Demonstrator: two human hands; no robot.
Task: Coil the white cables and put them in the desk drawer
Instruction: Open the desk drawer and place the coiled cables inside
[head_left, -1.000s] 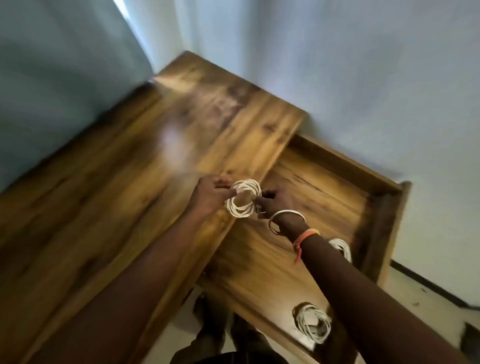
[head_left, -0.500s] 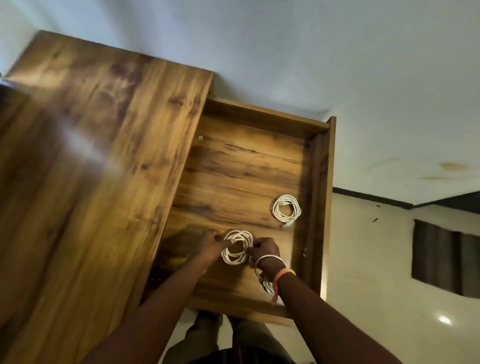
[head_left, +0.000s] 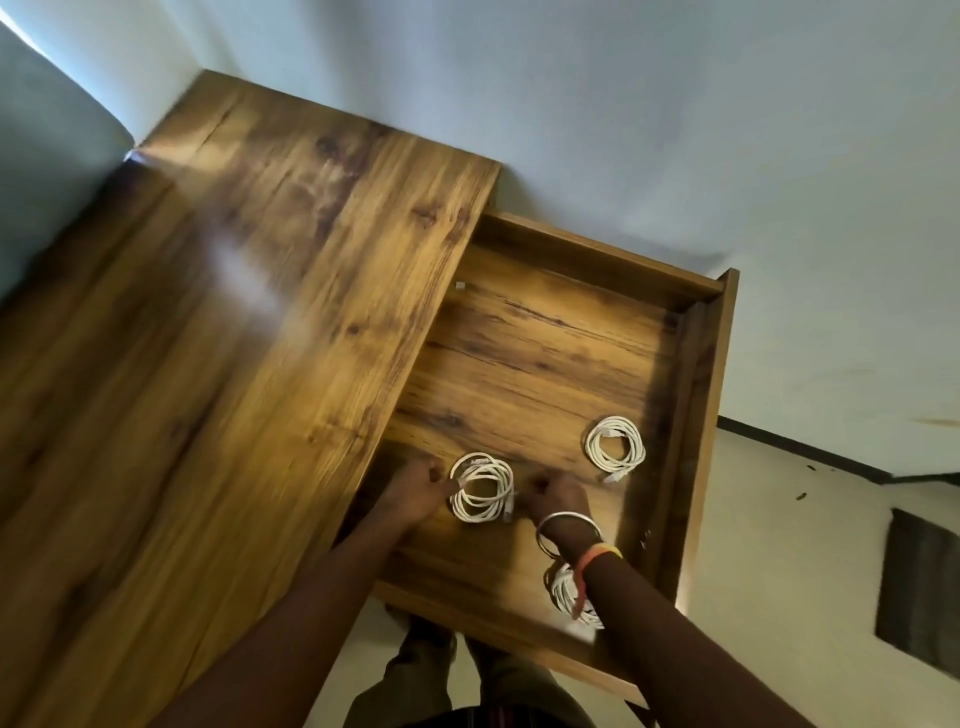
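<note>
The wooden desk drawer (head_left: 696, 395) is pulled out to the right of the desk top. A coiled white cable (head_left: 483, 488) lies low on the drawer floor between my hands. My left hand (head_left: 421, 493) pinches its left edge. At its right edge, by the plug end, my right hand (head_left: 556, 499) has its fingers curled against it. A second white coil (head_left: 615, 447) lies alone near the drawer's right wall. A third white coil (head_left: 569, 592) sits at the drawer's near corner, partly hidden under my right wrist and its bracelets.
The wooden desk top (head_left: 234, 364) stretches to the left, against a pale wall. A light tiled floor (head_left: 779, 571) with a dark mat (head_left: 919, 587) lies right of the drawer. My legs show below the drawer's near edge.
My hands carried the coil from above the desk edge down into the drawer, where it now rests on the floor. The camera view has swung about.
</note>
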